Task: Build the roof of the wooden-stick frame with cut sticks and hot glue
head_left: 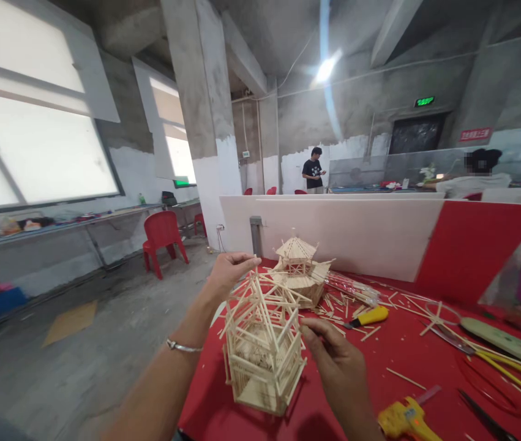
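An open-frame pavilion model [267, 367] made of thin wooden sticks stands on the red tabletop, with a slatted base and a peaked roof frame. At its peak, my left hand [230, 275] is closed, thumb and finger pinching the tip of an upright stick. On the model's right side, my right hand [336, 361] has its fingers pinched together at the roof's lower edge, against the frame. Whether a separate small stick lies between those fingers is hidden. Just behind stands a second stick pavilion [299, 266] with a covered, two-tier roof.
Right of the models lie a yellow utility knife [373, 315], a yellow hot glue gun [407, 419], yellow-handled scissors [512, 370] and bagged sticks [352, 286]. Loose stick pieces are scattered about. A white partition [347, 236] borders the table's far side. A red chair [163, 239] stands left.
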A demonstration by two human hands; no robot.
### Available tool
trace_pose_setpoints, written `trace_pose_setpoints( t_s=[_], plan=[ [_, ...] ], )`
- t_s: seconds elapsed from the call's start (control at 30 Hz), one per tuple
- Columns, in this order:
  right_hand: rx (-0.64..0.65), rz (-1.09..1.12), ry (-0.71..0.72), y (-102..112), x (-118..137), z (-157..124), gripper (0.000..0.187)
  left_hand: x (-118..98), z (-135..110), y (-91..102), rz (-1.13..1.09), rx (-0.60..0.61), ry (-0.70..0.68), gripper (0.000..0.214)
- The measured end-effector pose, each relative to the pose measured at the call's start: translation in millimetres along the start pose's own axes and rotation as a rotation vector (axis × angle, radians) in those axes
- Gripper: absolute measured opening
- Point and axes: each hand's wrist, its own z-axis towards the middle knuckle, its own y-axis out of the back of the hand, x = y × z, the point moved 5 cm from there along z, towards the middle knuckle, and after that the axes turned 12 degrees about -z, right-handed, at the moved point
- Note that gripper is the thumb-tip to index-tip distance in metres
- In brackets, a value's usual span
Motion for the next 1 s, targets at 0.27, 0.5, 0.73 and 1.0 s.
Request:
trace_pose_setpoints(
  t_s=[0.27, 0.5, 0.73, 1.0],
  plan=[
    [0.058, -0.333, 0.569, -34.8, 67.1, -1.8, 0.014, 0.8, 1.0, 1.2, 0.014, 0.009, -0.041, 0.04],
    [0.051, -0.496, 0.607, -47.6, 66.7, -0.2, 0.015, -3.7, -1.1, -1.0, -0.001, 0.047, -0.038, 0.037],
    [0.046, -0.494, 0.61, -43.8, 71.1, -0.1, 0.016, 2.1, 1.3, 1.0, -0.017, 0.066, -0.041, 0.034],
    [0.032, -0.495, 0.611, -44.9, 69.3, 0.2, 0.017, 7.7, 3.9, 4.8, -0.017, 0.081, -0.045, 0.033]
  ],
)
